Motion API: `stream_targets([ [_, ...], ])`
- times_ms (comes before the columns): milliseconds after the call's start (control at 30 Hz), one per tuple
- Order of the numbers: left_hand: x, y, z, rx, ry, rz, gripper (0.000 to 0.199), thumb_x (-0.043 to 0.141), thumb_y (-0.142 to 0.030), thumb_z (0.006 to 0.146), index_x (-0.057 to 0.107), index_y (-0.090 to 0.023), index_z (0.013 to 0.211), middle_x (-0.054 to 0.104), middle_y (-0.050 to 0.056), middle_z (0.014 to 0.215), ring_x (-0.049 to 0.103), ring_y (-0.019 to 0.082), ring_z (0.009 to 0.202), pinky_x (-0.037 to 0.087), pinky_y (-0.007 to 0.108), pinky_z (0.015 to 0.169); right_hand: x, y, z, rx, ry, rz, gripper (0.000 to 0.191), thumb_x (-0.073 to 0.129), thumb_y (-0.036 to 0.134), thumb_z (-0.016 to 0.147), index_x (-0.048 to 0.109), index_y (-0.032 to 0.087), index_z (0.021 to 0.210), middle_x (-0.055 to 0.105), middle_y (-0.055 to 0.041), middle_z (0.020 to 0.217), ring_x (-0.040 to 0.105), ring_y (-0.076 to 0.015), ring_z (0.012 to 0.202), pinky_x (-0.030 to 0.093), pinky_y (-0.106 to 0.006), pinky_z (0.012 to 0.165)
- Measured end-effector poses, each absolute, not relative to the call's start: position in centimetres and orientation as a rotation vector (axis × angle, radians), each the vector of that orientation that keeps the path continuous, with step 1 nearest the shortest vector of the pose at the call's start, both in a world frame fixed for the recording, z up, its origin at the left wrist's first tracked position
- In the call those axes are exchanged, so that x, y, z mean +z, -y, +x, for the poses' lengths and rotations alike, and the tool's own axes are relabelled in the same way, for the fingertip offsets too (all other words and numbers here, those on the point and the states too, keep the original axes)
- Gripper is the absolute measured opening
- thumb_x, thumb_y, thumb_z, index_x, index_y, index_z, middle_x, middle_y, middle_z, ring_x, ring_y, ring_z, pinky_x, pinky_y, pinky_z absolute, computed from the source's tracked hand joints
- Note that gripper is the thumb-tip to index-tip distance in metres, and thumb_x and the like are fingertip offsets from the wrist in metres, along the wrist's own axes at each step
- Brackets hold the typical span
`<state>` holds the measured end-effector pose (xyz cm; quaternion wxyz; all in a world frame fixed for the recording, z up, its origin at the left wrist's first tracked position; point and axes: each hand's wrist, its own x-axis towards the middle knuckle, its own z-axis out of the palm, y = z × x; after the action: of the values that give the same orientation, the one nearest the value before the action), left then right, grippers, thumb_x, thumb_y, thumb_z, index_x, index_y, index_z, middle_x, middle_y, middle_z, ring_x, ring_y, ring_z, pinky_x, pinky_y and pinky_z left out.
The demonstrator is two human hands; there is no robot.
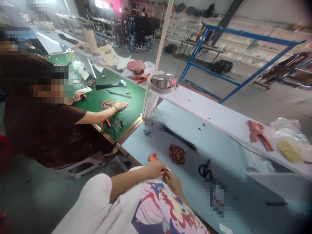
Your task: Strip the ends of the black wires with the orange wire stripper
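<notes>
1. Fingers of the left hand (pixel 155 169) curl closed around an orange-handled tool (pixel 152 157). Its handle end sticks out on the far side of the hand, while the working end is hidden, so pliers or cutters cannot be told apart.
2. Fingers of the right hand (pixel 172 182) are pressed together right by a small orange tip (pixel 167 168) between the two hands. Whether they pinch that tip or something finer is too small to tell.
3. Where the tool sits matters most: it lies between the hands, just above the near edge of the pale blue tabletop (pixel 231 152). Its long axis seems to slant from far left to near right, with the left hand nearer the handle end and the right hand nearer the tip.
4. Just beyond the fingers lie a heap of reddish-brown bits (pixel 176 154) and a long bundle of thin black strands (pixel 177 138). A small bluish cluster (pixel 147 132) sits to the left, black-handled scissors (pixel 204 169) to the right.
5. Farther off, a white shelf (pixel 207 110) carries a larger orange tool (pixel 258 135) and a plastic bag (pixel 286 128).
6. Across the way — well apart — a co-worker's hand (pixel 120 105) lies flat, fingers spread, on a green mat (pixel 133 105), near a copper-coloured heap (pixel 107 104).
</notes>
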<state>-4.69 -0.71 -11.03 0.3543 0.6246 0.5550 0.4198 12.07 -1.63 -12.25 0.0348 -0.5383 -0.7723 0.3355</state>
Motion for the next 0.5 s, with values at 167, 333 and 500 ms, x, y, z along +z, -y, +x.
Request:
stream_targets([
  [167,-11.3,-0.1,-3.8,0.499,-1.321,2.033,0.007,0.060,-0.017,0.061,0.066,-0.016,0.058,0.065,0.010,0.060,0.064,0.028,0.063,0.047,0.039,0.060,-11.5,2.0,11.7,0.911,2.456,-1.822,0.041,0.029,0.028,0.088,0.069,0.019,0.087,0.071,-0.0089,0.088,0.065,-0.0227,0.081,0.041,-0.029,0.066],
  [333,-12.0,-1.2,-2.9,0.178,-1.326,2.183,0.010,0.058,-0.019,0.061,0.068,-0.014,0.063,0.068,0.014,0.066,0.066,0.030,0.068,0.049,0.041,0.061,-11.3,1.7,11.4,0.911,2.468,-1.863,0.038,0.032,0.023,0.088,0.070,0.019,0.086,0.072,-0.0076,0.088,0.066,-0.0205,0.082,0.040,-0.026,0.066],
  [500,-12.1,-1.1,-2.8,0.088,-1.411,2.211,0.015,0.055,-0.020,0.068,0.069,-0.020,0.068,0.070,0.009,0.072,0.068,0.022,0.072,0.047,0.036,0.063,-11.0,1.0,11.2,0.998,2.431,-1.837,0.039,0.032,0.022,0.087,0.071,0.020,0.086,0.073,-0.0079,0.088,0.066,-0.0209,0.083,0.041,-0.026,0.066],
])
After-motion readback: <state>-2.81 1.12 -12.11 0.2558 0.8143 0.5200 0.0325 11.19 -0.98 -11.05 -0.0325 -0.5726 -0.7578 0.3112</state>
